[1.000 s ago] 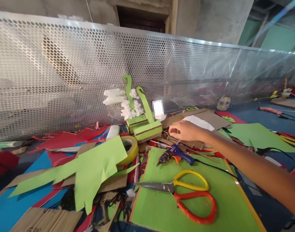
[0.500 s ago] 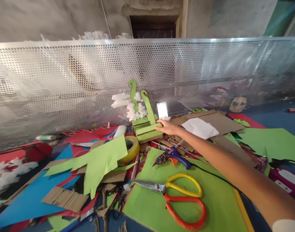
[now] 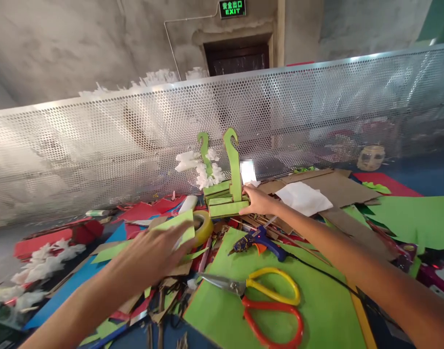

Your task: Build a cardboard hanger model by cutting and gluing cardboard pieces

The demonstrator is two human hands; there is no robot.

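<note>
The blurry left hand [image 3: 158, 249] is over light-green cut paper [image 3: 185, 220]; I can't tell its fingers' shape. Farther, behind a round yellow tape roll [image 3: 208, 228], the right hand [image 3: 258, 199] holds one end of a green cardboard block with a hooked neck [image 3: 235, 172]. Getting hold seems the step; moving it calls for gentleness. Its inside is hidden.

I count two hands of my own: my left hand [image 3: 161, 249] and my right hand [image 3: 257, 201]. Before me are two green hooked cutouts [image 3: 234, 169], one glue gun [image 3: 257, 236], one pair of scissors [image 3: 239, 288], one yellow tape roll [image 3: 208, 229] and one white sheet [image 3: 304, 198]. Far off, I count one exit sign [image 3: 232, 8]. The cardboard pieces [image 3: 340, 186] overlap too much to count.
</note>
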